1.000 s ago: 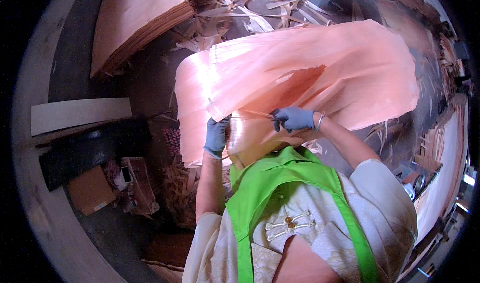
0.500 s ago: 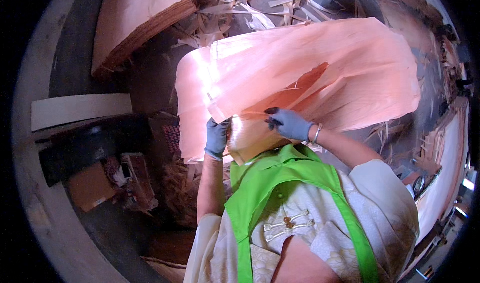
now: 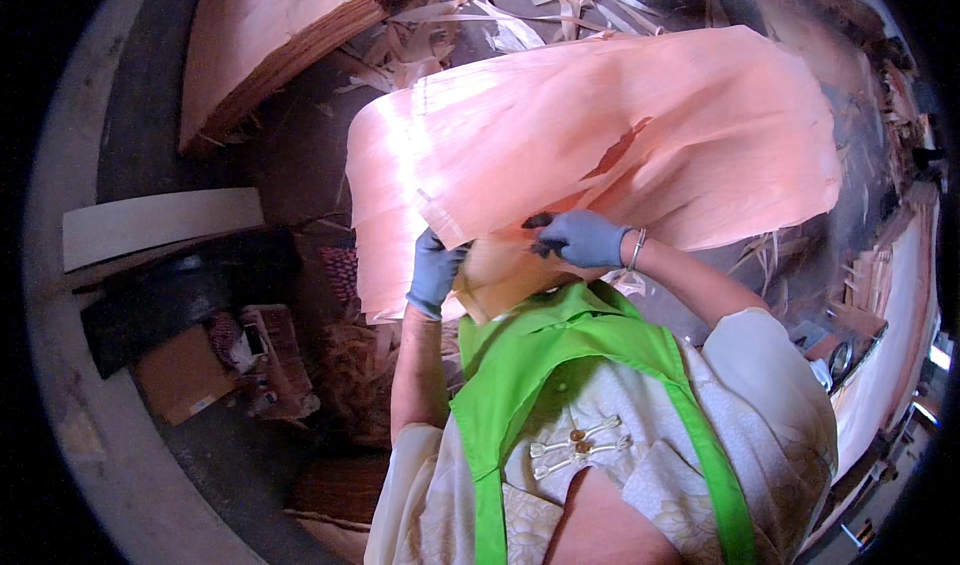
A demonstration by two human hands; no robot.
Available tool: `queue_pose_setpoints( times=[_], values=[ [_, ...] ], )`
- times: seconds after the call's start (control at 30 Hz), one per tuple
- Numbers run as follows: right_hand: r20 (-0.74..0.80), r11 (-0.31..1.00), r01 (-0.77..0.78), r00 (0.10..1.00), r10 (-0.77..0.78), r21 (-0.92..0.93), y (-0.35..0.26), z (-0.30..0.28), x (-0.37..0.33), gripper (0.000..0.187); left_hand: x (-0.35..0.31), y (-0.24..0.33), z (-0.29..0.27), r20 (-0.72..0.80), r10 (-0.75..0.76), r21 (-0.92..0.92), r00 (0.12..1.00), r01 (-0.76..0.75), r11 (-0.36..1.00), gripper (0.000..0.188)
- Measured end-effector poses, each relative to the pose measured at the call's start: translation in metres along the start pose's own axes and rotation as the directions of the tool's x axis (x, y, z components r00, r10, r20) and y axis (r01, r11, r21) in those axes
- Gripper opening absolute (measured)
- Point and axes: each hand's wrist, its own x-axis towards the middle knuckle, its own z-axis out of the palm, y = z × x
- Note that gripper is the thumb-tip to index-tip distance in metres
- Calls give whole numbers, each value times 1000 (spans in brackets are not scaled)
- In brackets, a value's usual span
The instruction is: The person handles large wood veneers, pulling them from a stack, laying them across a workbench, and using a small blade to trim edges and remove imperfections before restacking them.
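Observation:
A large, thin, pinkish wood veneer sheet (image 3: 720, 135) lies spread in front of me, with a long split (image 3: 622, 148) slanting through it and a pale strip along a seam at its left. My left hand (image 3: 435, 273), in a grey-blue glove with dark fingertips, is closed on the near edge by that strip. My right hand (image 3: 585, 239), gloved alike, has its dark fingers bent on the veneer at the near end of the split; its fingertips seem to pinch the sheet. The near part of the veneer rests against my green apron (image 3: 560, 340).
A thick veneer stack (image 3: 270, 50) stands at the far left. Loose veneer scraps (image 3: 520, 25) litter the far side. On the left are a pale board (image 3: 165, 225), a black object (image 3: 155, 305) and a cardboard box (image 3: 185, 373). More stacked sheets (image 3: 885, 335) line the right.
The split has narrowed and its edges lie closer together. My right hand has shifted slightly away from me, and the left hand stays at the near edge.

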Motion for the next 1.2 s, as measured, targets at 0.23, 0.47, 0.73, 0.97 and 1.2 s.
queue_pose_setpoints(
  times=[0.23, 0.47, 0.73, 0.97, 1.2],
  values=[
    [-82, 826, 124, 992, -94, 549, -25, -17, 27, 21, -2, 7, 10, -107, 63, 85, 992, -54, 995, 75],
    [-13, 86, 19, 998, -62, 996, -47, -17, 52, 21, -13, 22, 15, -135, 500, 832, 855, -176, 526, 93],
    [-69, -197, 57, 996, -51, 979, -58, -9, 64, 22, -15, 35, 23, -453, 269, 375, 850, -91, 922, 39],
    [52, 339, -61, 998, 36, 939, -73, -26, 64, 23, -4, 23, 22, -405, 115, 315, 907, 21, 949, 9],
    [89, 555, -121, 993, 84, 823, -82, -30, 67, 29, -1, 6, 15, -313, 57, 496, 948, 112, 861, 11]
  ],
)
